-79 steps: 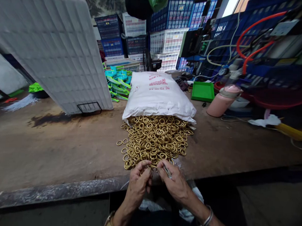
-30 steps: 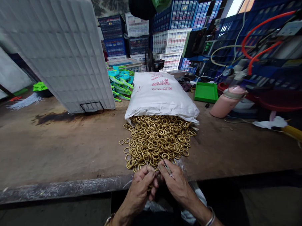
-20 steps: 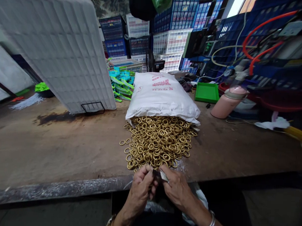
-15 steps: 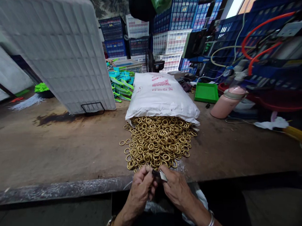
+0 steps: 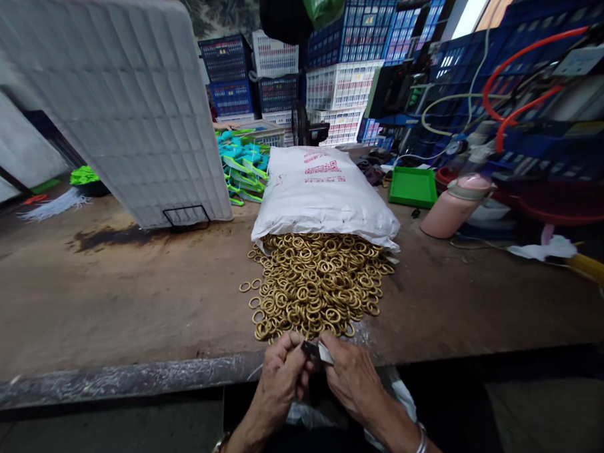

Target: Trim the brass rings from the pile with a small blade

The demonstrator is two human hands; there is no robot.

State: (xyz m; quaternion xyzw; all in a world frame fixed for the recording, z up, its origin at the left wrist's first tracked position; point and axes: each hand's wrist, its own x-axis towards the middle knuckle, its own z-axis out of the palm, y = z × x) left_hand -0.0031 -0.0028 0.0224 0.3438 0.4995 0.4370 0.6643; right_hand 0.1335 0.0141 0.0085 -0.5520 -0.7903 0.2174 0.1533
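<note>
At the table's front edge, my left hand (image 5: 281, 376) is closed, thumb and fingers pinched together; what it pinches is too small to name. My right hand (image 5: 353, 375) is closed around a small tool (image 5: 321, 351) with a pale flat body and a dark end. That dark end reaches the left fingertips. Just beyond both hands lies a heap of gold-coloured rings (image 5: 319, 281), spilling from the mouth of a white sack (image 5: 328, 194) with red print. The sack rests flat on the table. Several single rings lie apart at the heap's left side.
A tall white ribbed panel (image 5: 137, 106) stands left on a black wire stand (image 5: 186, 215). Green and turquoise hangers (image 5: 245, 160) lie behind it, near another person's hand (image 5: 227, 126). A green tray (image 5: 412, 186) and a pink bottle (image 5: 456, 205) stand right. Stacked crates (image 5: 343, 78) fill the back.
Both hands stay nearly in place, with the small tool tilted slightly differently between them. Another person's hand now shows more clearly behind the hangers.
</note>
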